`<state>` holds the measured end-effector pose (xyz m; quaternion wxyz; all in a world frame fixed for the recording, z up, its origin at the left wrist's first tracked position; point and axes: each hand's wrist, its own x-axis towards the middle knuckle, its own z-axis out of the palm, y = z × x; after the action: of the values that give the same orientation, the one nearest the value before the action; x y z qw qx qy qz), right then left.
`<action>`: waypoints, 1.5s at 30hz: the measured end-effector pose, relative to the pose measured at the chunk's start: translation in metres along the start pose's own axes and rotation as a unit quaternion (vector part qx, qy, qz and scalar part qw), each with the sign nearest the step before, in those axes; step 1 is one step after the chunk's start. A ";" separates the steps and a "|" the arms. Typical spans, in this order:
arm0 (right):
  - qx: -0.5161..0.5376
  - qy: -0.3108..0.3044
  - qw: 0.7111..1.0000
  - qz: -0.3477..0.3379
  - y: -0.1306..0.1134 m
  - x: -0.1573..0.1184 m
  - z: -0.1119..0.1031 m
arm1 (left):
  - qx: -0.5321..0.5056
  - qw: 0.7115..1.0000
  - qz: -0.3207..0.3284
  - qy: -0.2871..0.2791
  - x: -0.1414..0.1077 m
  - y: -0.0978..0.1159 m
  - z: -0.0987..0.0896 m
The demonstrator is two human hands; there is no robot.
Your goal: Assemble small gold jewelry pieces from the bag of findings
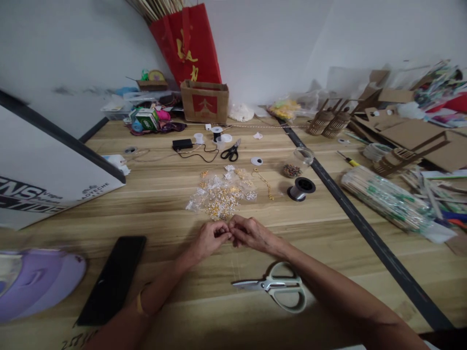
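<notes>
My left hand (pixel 210 239) and my right hand (pixel 250 234) meet at the fingertips over the wooden table, both closed in a pinch. What lies between the fingers is too small to make out; a faint thin line hangs below them. Just beyond the hands lies a pile of gold and silver beads (pixel 222 201) with small clear plastic bags (pixel 209 187). A gold chain (pixel 265 183) is to the right of the pile, and a spool of wire (pixel 301 188) stands further right. Beige-handled scissors (pixel 286 287) lie under my right forearm's left side, blades pointing left.
A black phone (pixel 112 281) and a purple object (pixel 44 284) are at the left front. Black scissors (pixel 231 151), a bead jar (pixel 294 169) and a small paper box (pixel 205 102) stand farther back. Wrapped sticks (pixel 386 198) lie right of the dark strip (pixel 350 211).
</notes>
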<state>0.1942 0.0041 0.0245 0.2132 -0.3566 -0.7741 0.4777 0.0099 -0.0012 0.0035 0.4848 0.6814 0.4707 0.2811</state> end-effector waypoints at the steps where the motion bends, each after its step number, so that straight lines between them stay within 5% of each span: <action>1: -0.035 0.004 0.999 -0.004 -0.002 0.000 -0.004 | 0.009 1.000 0.001 0.003 0.000 0.000 0.000; 6: -0.226 0.036 0.973 -0.028 -0.004 -0.004 -0.037 | 0.022 1.000 -0.001 0.011 0.001 -0.004 -0.002; 11: -0.338 -0.042 0.940 0.014 -0.008 -0.010 -0.055 | 0.024 1.000 -0.004 0.004 0.002 -0.008 -0.001; 16: -0.412 -0.117 0.902 0.058 -0.018 -0.007 -0.047 | 0.044 0.999 -0.024 0.000 0.001 0.000 -0.002; 25: -0.491 -0.120 0.861 0.056 -0.010 0.000 -0.029 | 0.076 0.997 -0.018 0.004 0.002 -0.006 -0.001; 31: -0.473 -0.134 0.870 0.040 -0.005 -0.001 -0.040 | 0.079 0.997 -0.022 -0.006 0.002 -0.007 -0.001; 38: -0.420 -0.080 0.904 0.021 -0.005 -0.005 -0.060 | 0.074 0.997 -0.012 -0.009 0.002 -0.010 -0.002; 45: -0.454 -0.100 0.880 0.099 -0.004 -0.010 -0.073 | 0.066 0.997 -0.026 -0.012 0.003 -0.008 -0.003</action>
<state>0.2486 0.0386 0.0611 -0.0994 -0.4391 -0.8840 0.1255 0.0055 0.0033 -0.0031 0.4514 0.7030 0.4999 0.2281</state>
